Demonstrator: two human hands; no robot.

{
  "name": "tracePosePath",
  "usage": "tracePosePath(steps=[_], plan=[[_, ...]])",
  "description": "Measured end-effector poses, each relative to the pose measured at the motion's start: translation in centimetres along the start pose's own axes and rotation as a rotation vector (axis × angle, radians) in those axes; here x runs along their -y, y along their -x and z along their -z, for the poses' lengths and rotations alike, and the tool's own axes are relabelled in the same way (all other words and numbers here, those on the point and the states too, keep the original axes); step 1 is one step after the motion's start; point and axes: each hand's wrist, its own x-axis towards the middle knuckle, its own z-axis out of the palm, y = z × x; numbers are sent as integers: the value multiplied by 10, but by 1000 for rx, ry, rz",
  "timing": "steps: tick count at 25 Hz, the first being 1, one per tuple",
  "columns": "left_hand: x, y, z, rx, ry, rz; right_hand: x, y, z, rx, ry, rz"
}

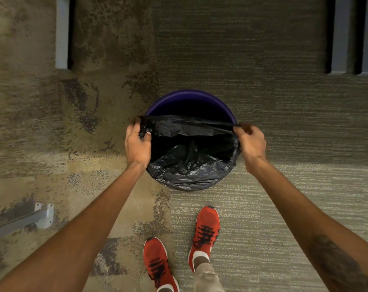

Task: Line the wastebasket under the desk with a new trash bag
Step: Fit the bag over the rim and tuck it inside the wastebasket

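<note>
A round purple wastebasket (187,100) stands on the carpet in the middle of the view. A black trash bag (189,167) lies inside it, folded over the near rim, its far edge stretched in a straight line across the opening. My left hand (137,144) grips the bag's edge at the basket's left side. My right hand (251,143) pinches the bag's edge at the right side. The far part of the purple rim is bare.
Grey desk legs stand at the back left (61,32) and back right (340,34). A grey metal foot (31,218) lies at the lower left. My red shoes (206,230) stand on the carpet just behind the basket.
</note>
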Motion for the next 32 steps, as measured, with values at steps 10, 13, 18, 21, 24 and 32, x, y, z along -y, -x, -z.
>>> tracePosePath(steps=[10,13,18,21,24,32], plan=[[-20,-22,-7,-20,-311,-236,8,-14,-10,26,432,472],[-30,-33,-4,6,-320,-297,10,-17,-11,39,460,535],[-36,-47,2,111,-322,-448,18,-28,-10,18,526,617],[-34,-48,6,197,-419,-494,23,-33,-10,16,624,708],[-33,-50,6,186,-510,-555,28,-35,-12,32,752,808],[-47,-62,-4,114,-559,-519,37,-43,-17,130,1006,909]])
